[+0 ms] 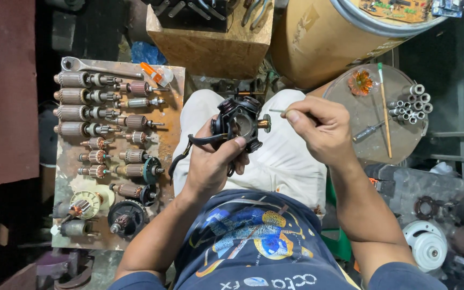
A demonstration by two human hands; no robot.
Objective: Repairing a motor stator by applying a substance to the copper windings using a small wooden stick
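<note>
My left hand (213, 161) grips a black motor housing (239, 121) over my lap, with a brass part on its right side and a black cable (181, 156) hanging from it. My right hand (320, 126) pinches a thin metal tool (277, 111) whose tip points at the housing's brass part. Both hands are above my white trousers.
A rusty board (170, 126) on my left carries several motor armatures (76, 96), a wrench (98, 67) and small motors. A round metal lid (369, 145) on my right holds a brush, a screwdriver, short tubes and an orange part. A wooden box (210, 45) and a cardboard drum (318, 43) stand ahead.
</note>
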